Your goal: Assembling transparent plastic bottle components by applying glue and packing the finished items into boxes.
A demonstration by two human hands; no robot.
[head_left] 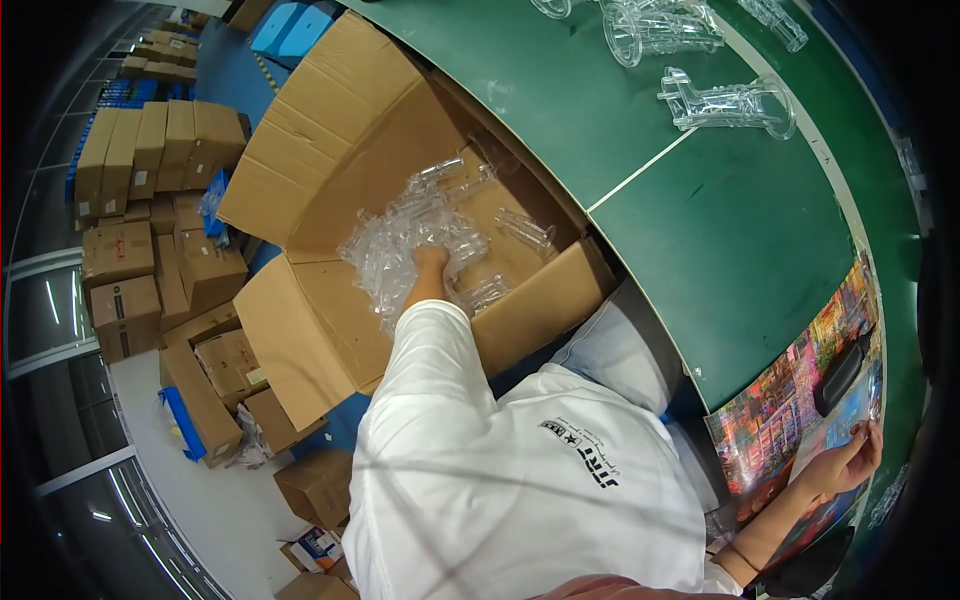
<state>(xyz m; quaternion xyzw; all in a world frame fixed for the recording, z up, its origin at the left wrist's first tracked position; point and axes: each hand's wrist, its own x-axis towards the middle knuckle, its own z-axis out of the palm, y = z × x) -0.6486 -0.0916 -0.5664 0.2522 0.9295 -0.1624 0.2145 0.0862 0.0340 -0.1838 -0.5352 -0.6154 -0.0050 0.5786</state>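
My left hand [430,260] reaches down into a large open cardboard box [335,130] on my left. It is at a heap of clear plastic parts [400,240], and its fingers are hidden among them. A few more clear tube-shaped parts [525,230] lie apart in the box. Far to the right, my right hand [852,458] is over the edge of a colourful printed sheet [770,430] on the green table [740,250]. Its fingers are curled together. Whatever they pinch, if anything, is too small to make out. A dark oblong object [843,378] lies on the sheet beside it.
Several clear plastic pieces with round flanges [735,105] lie at the table's far end. Stacked cardboard cartons [150,160] stand on the left, with an open carton [225,370] nearer. Blue bins [292,30] are beyond the box. The box's raised flaps stick out toward the left.
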